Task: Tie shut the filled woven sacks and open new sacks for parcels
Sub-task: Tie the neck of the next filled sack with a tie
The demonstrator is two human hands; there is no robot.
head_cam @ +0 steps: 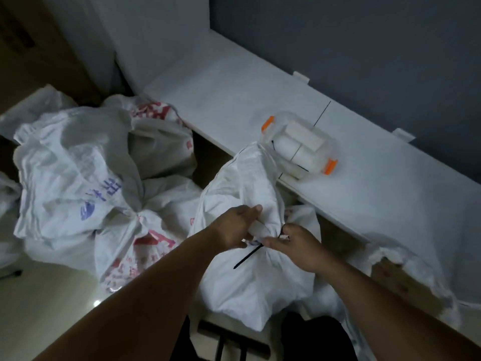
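In the centre of the frame, low down, stands a filled white woven sack (256, 285). Its cloth is plain, without print, and very wrinkled. The lower part is round and full. Above it the cloth is drawn together into a narrow neck, and over the neck the loose top stands up in a soft, folded flap that reaches to the edge of the long white shelf (377, 194) on the right.

A thin black plastic cable tie (247, 258) goes around the neck; its free tail sticks out toward the lower left, over the body of the sack.

The left hand (234, 226) grips the gathered neck from the left, with the fingers curled around the cloth and the thumb lying on top. The right hand (295, 247) is at the right side of the neck, and its fingertips pinch the tie where it crosses the cloth. The two hands are nearly touching.

At the left of the frame lies a pile of other white woven sacks (67, 162), some printed in blue and some in red. On the shelf, just behind the sack's flap, sits a clear plastic box with orange clasps (299, 144), holding white rolls. At the lower right, another white sack with a frayed rim (419, 259) is open, with something brown inside.
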